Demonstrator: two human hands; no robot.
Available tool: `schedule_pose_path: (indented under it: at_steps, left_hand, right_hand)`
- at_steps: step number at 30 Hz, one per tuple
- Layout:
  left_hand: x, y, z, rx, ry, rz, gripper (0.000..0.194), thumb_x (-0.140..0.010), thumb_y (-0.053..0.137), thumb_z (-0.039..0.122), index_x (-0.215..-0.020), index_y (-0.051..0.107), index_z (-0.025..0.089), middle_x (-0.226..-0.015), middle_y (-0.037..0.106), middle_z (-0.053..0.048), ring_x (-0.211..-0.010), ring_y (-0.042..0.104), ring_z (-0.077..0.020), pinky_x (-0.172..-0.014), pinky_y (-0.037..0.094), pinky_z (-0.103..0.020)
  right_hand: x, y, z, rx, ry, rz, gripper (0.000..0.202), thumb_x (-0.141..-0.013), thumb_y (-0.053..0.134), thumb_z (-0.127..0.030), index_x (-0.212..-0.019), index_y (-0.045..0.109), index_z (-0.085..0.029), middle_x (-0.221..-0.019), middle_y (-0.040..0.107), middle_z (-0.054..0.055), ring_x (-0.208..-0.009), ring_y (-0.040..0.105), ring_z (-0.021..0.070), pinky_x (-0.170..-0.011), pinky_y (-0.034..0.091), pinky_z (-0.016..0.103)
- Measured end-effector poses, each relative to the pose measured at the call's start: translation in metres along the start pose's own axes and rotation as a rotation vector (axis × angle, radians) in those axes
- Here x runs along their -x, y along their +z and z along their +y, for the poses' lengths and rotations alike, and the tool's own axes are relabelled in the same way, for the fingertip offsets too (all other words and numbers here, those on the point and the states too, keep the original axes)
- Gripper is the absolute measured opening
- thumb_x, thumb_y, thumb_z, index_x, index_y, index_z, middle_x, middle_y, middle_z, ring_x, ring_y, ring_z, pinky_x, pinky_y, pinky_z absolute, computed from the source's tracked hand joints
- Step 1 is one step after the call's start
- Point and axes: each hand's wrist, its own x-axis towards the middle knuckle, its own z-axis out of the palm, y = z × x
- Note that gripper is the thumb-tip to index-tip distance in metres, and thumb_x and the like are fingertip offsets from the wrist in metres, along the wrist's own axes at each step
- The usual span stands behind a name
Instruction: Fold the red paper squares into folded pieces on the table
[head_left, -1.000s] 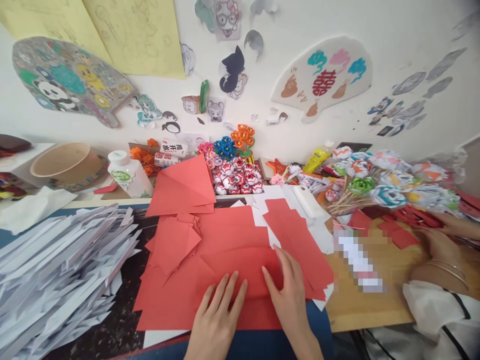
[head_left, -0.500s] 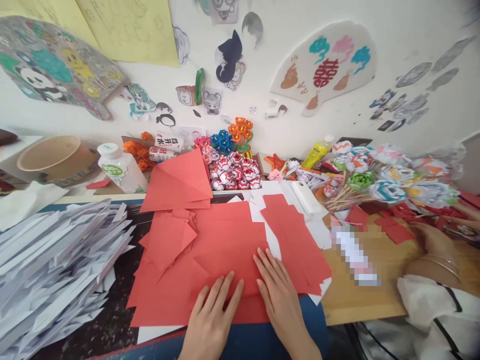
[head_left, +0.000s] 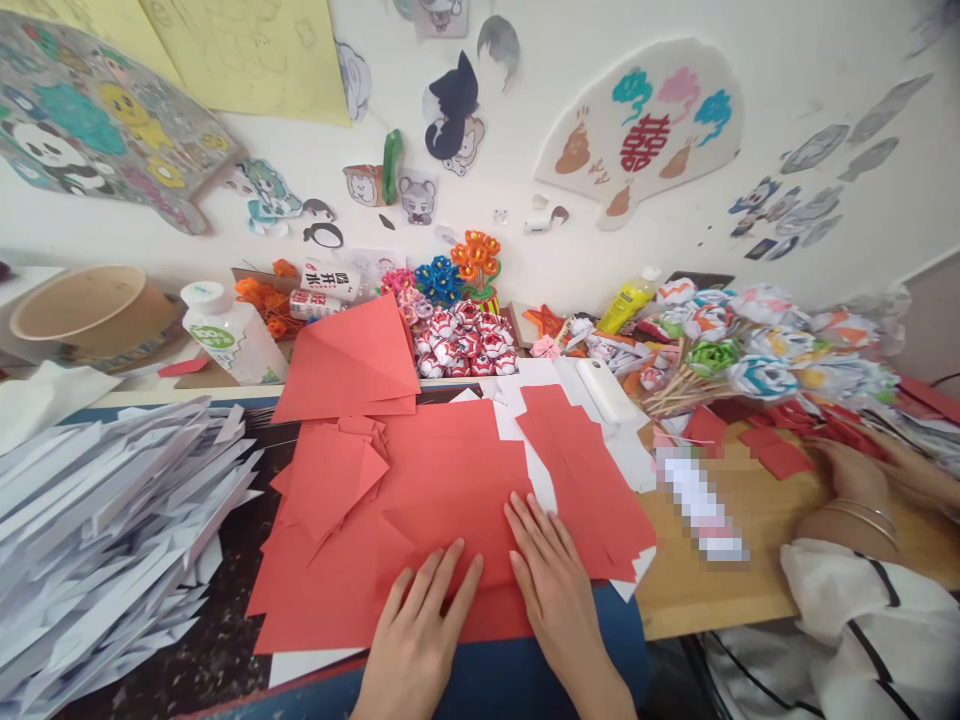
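Both of my hands lie on the red paper [head_left: 435, 450] spread over the table in front of me. My left hand [head_left: 424, 625] rests palm down near the lower edge, fingers spread, touching the paper. To its right my right hand [head_left: 551, 580] lies flat, its fingers stretched out near the sheet's right edge. A crease or folded edge runs in the paper ahead of my left hand. Smaller red squares [head_left: 341, 475] sit in a loose pile on the left part of the paper. Narrower red sheets [head_left: 577, 480] lie beyond my right hand on white paper.
Folded white paper strips [head_left: 112, 550] are heaped at the left. A white bottle [head_left: 232, 335], red-and-white paper flowers [head_left: 465, 340] and a yellow bottle [head_left: 630, 300] stand along the wall. At the right, a co-worker's hand [head_left: 855, 480] is among red paper pieces and paper flowers [head_left: 765, 375].
The view has shifted slightly, so most things sit a little further left. My hands keep nearly the same place on the red paper. More of the co-worker's hands shows at the right.
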Motion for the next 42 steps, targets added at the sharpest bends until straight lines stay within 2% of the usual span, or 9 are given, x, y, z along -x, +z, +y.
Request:
schedule_pose_path:
  at_steps: [14, 42]
  left_hand:
    - [-0.0004, -0.001, 0.0006, -0.025, 0.005, -0.009, 0.045, -0.096, 0.03, 0.021, -0.136, 0.049, 0.031, -0.137, 0.054, -0.001, -0.118, 0.05, -0.0207, -0.1, 0.028, -0.038]
    - [-0.0009, -0.0015, 0.0023, -0.03, -0.007, -0.038, 0.044, -0.094, 0.038, 0.023, -0.137, 0.047, 0.031, -0.137, 0.053, -0.002, -0.119, 0.049, -0.0218, -0.102, 0.028, -0.037]
  right_hand:
    - [-0.0013, 0.0002, -0.0017, -0.014, 0.031, -0.012, 0.052, -0.098, 0.034, -0.023, -0.149, 0.023, -0.02, -0.151, 0.032, 0.002, -0.141, 0.024, 0.0217, -0.113, 0.03, 0.044]
    - [-0.0013, 0.0001, -0.0022, 0.009, 0.027, -0.028, 0.052, -0.098, 0.034, -0.022, -0.149, 0.022, -0.019, -0.152, 0.029, 0.001, -0.142, 0.021, 0.0209, -0.114, 0.029, 0.043]
